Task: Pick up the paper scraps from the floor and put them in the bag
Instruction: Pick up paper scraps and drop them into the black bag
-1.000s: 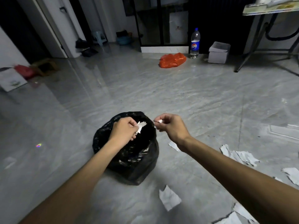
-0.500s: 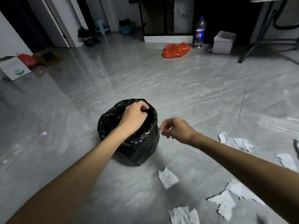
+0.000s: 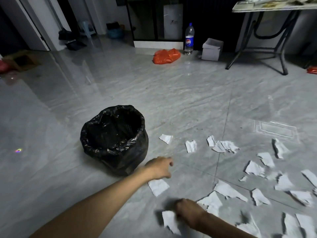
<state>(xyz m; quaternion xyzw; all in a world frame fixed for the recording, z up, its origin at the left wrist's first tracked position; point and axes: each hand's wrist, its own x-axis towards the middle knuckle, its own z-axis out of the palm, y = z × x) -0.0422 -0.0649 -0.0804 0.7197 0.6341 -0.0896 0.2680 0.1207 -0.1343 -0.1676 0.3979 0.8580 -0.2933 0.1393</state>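
Observation:
A black bag (image 3: 132, 157) stands open on the grey floor, left of centre. Several torn white paper scraps (image 3: 226, 146) lie scattered to its right and toward me. My left hand (image 3: 160, 167) hovers low beside the bag's right side, fingers loosely curled and holding nothing, just above one scrap (image 3: 158, 187). My right hand (image 3: 188, 213) is down at the floor near the bottom edge, blurred, with its curled fingers on another paper scrap (image 3: 169, 220).
At the far wall there are an orange plastic bag (image 3: 166, 55), a soda bottle (image 3: 189, 38) and a white box (image 3: 211, 48). A table with dark metal legs (image 3: 281, 54) stands at the back right. A cardboard box (image 3: 20, 60) is at the far left.
My left hand has come out of the bag and moved down to its right. My right hand has dropped from beside the bag to a scrap on the floor near me.

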